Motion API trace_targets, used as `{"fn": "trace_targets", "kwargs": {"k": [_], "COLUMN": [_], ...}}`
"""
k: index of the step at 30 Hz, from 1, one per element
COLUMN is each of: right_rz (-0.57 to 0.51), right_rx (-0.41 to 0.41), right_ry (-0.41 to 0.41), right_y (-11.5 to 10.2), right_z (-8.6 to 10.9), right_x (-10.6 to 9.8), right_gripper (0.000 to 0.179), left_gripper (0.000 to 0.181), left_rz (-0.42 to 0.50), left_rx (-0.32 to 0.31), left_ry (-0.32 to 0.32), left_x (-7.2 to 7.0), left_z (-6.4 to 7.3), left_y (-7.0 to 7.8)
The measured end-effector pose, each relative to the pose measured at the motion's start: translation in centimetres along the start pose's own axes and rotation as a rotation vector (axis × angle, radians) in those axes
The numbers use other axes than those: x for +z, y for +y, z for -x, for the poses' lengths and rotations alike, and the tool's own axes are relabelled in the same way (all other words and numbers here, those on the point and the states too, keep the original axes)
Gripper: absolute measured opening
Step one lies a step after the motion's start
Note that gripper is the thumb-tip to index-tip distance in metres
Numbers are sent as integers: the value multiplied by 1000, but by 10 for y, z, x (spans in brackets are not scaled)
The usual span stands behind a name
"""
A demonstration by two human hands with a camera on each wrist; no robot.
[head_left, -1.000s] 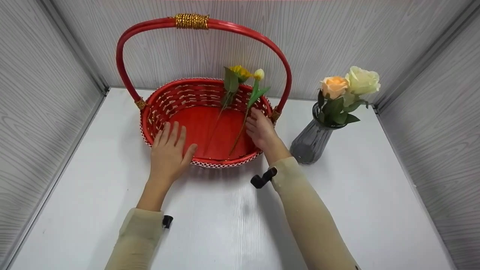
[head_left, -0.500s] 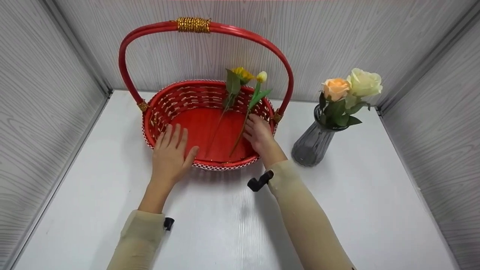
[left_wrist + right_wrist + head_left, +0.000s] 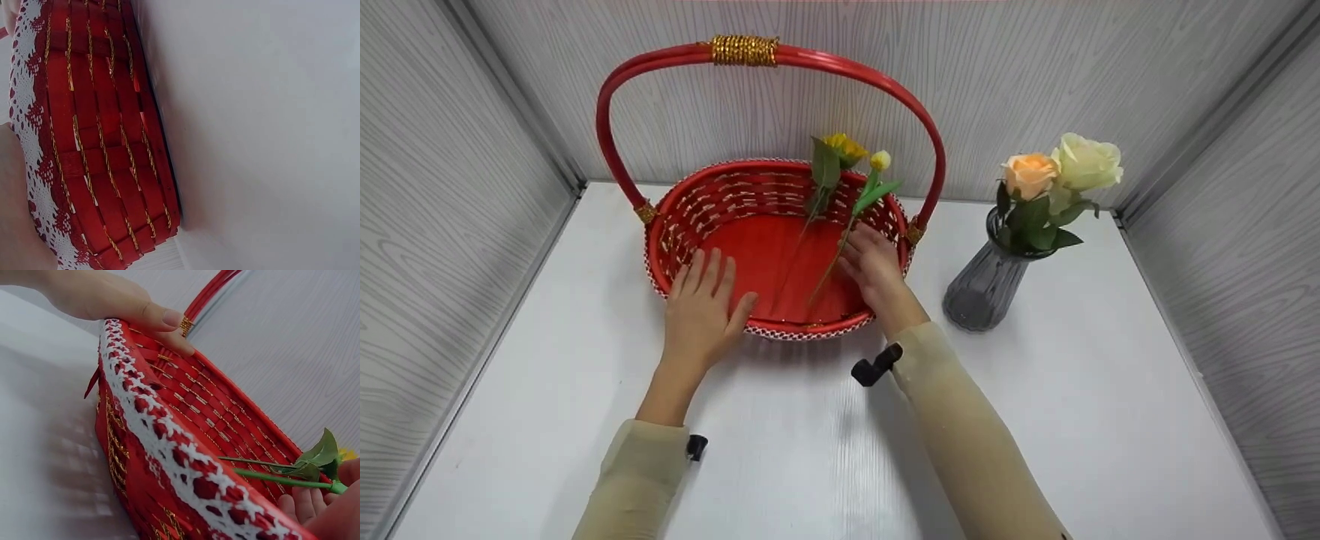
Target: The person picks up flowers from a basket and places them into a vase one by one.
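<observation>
In the head view, a red woven basket (image 3: 780, 330) with a tall handle stands at the back of the table. My left hand (image 3: 699, 307) rests on its front left rim, fingers straight and pointing inside. My right hand (image 3: 877, 266) is inside the basket's right part and holds the green stem of a white-and-yellow tulip (image 3: 880, 160). In the right wrist view, the tulip stem (image 3: 281, 478) passes between the thumb and fingers, partly hidden by the hand. Left of the tulip, a sunflower (image 3: 844, 148) leans on the back rim.
A grey glass vase (image 3: 986, 292) stands right of the basket. It holds an orange rose (image 3: 1031, 176) and a pale green-white rose (image 3: 1087, 161). The basket handle (image 3: 855, 67) arches above the flowers. Grey wood-grain panels (image 3: 1237, 187) enclose the table's back and sides.
My right hand has moved slightly down and left. The tulip's head has dropped a little, and its stem's lower end has shifted left. The left hand stays on the rim.
</observation>
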State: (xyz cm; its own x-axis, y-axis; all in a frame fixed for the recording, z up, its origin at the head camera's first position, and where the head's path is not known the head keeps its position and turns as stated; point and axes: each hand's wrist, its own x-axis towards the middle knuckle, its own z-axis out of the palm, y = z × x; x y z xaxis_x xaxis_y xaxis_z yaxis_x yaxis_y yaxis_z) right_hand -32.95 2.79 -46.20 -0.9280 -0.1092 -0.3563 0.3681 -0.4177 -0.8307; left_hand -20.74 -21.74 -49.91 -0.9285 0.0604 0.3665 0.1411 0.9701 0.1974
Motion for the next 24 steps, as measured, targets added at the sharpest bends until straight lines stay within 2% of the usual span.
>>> {"fn": "trace_targets", "kwargs": {"k": [13, 24], "right_rz": [5, -25], "right_rx": [-33, -27], "right_ry": [0, -20], "right_y": [3, 4], "right_z": [3, 3], "right_x": [2, 3], "right_gripper": [32, 27], "left_gripper": [73, 72], "left_rz": [-19, -18], "left_rx": [-10, -11], "left_ry": [-28, -32], "left_x": [-3, -6], "left_z": [1, 3], "left_y": [1, 1]}}
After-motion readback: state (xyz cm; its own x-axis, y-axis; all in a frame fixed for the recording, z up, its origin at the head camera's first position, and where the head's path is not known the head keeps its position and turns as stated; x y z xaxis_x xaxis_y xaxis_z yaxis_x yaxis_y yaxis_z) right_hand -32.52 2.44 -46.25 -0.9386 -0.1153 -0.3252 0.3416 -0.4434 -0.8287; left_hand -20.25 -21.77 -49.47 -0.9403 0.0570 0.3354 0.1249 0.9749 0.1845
